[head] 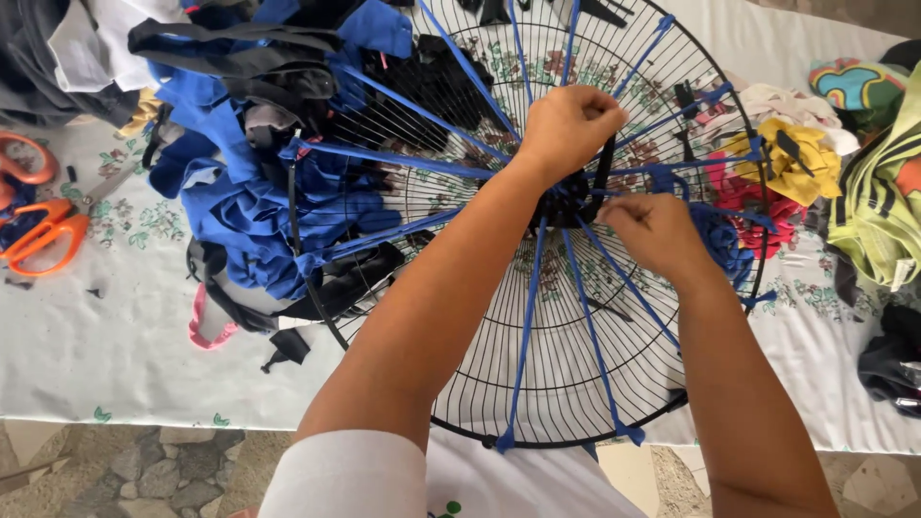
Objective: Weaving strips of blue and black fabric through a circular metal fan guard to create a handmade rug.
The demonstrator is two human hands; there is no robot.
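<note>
- black wire fan guard (537, 384) lies flat on a white cloth-covered table (106, 355), its near rim hanging just past the table edge toward the person.
- blue fabric strips (523, 345) run like spokes from the guard's black centre hub (566, 200) out to the rim, tied at the outer ring.
- left hand (568, 127) is closed in a fist just above the hub, pinching a blue strip end.
- right hand (654, 233) sits just right of the hub, fingers curled shut around another bit of blue strip; the two hands are near each other but not touching.
- heap of blue and black cloth scraps (259, 182) lies on the left, partly over the guard's rim.
- orange-handled scissors (43, 235) rest on the table at the far left.
- pink elastic loop (206, 331) lies near the heap's lower edge.
- yellow, red and green fabric pieces (791, 163) are piled on the right side of the table.
</note>
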